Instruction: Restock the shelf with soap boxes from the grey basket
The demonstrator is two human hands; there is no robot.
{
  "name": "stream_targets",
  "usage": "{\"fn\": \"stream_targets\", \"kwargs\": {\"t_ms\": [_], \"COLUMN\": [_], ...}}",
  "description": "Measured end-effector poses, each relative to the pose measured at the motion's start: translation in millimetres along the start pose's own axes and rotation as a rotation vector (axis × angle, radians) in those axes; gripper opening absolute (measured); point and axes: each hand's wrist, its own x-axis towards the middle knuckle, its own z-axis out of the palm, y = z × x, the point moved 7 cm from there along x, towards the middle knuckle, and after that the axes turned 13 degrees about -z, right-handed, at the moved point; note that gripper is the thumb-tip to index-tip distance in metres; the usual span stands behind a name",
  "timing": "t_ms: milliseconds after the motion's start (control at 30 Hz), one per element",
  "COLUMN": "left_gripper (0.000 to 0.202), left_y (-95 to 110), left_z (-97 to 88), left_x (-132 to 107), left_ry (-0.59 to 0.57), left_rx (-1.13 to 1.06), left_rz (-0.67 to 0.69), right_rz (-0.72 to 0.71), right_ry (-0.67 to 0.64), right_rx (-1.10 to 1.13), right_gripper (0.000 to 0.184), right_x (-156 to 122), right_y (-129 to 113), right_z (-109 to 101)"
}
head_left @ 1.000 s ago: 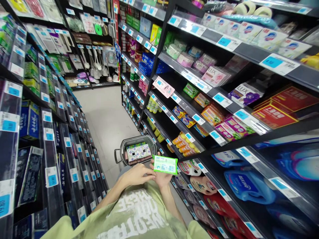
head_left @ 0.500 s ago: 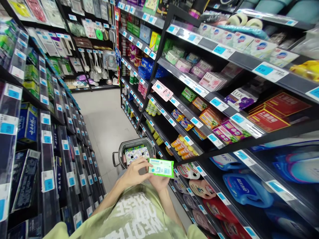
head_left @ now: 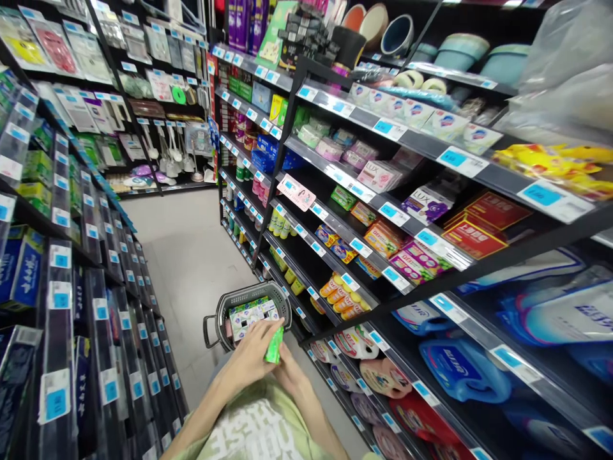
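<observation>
Shop: aisle shelves (head_left: 335,172) stocked, price tags (head_left: 462,161).

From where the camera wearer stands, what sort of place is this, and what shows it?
Probably a supermarket aisle: black shelves with blue price labels on both sides, rows of boxed soap, a grey shopping basket; left hand and right hand hold a green packet.

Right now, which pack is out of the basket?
The green pack, held edge-up between left hand and right hand in front of the basket; the other packs lie inside it.
</observation>
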Motion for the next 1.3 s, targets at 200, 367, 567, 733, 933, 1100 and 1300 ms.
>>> {"fn": "stream_targets", "kwargs": {"t_ms": [200,367,567,733,933,1100,1300], "left_gripper": [0.074,0.077,0.06,0.047,0.049,0.049,0.051], "left_y": [-26.9,-44.0,-49.1,-52.5,-52.6,-55.0,-53.1], "left_z": [-26.4,-32.3,-32.7,-27.5,-28.8,-28.0,-27.3], "left_x": [1.2,-2.2,-4.9,-5.1,-4.0,-2.0,-2.3], "left_ry": [0.244,0.247,0.289,0.293,0.299,0.286,0.254], "left_rx": [-0.445,-1.251,-1.625,-1.689,-1.64,-1.666,-1.623], "left_rz": [-0.249,-0.575,-0.641,-0.623,-0.627,-0.658,-0.769], "right_rz": [-0.067,-0.099,-0.081,-0.042,-0.017,-0.033,-0.014], "right_ry": [0.016,-0.036,-0.048,-0.019,0.009,0.01,0.044], "right_rx": [0.089,0.024,-0.034,-0.037,-0.009,-0.026,-0.14], "right_gripper": [0.061,0.04,0.045,0.045,0.048,0.047,0.063], "right_x": [10.3,10.0,8.1,8.1,8.7,12.1,16.4], "right_y": [-16.2,-22.7,-18.7,-15.8,-18.9,-17.9,-2.7], "right_z": [13.1,26.2,20.1,9.3,14.5,11.8,-4.3]}}
